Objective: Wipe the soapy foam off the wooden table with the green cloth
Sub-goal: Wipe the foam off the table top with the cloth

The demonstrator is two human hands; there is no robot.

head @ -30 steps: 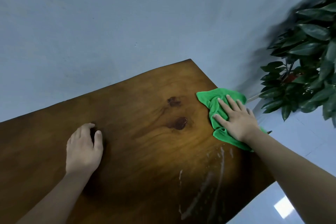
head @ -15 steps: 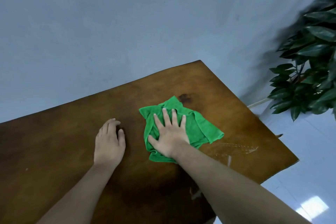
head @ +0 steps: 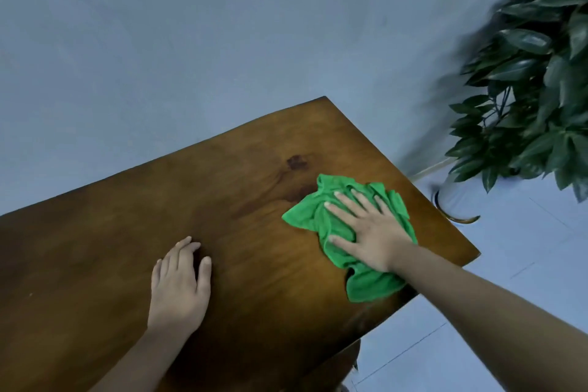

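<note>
Two bare hands are planted on the wooden table, forearms stretched in from the near edge. Closest in, the left hand is laid palm-down on bare wood, fingers loosely together and slightly curled, nothing held. Farther out, the right hand is pressed flat on the green cloth, fingers spread wide, nothing gripped, just pinned. That cloth is bunched up and crinkly, fuzzy-looking, stretched roughly near-to-far along the table's right edge. Dark knots are seen in the glossy brown grain beyond. A leafy plant is parked off to the right, by the pale wall.
</note>
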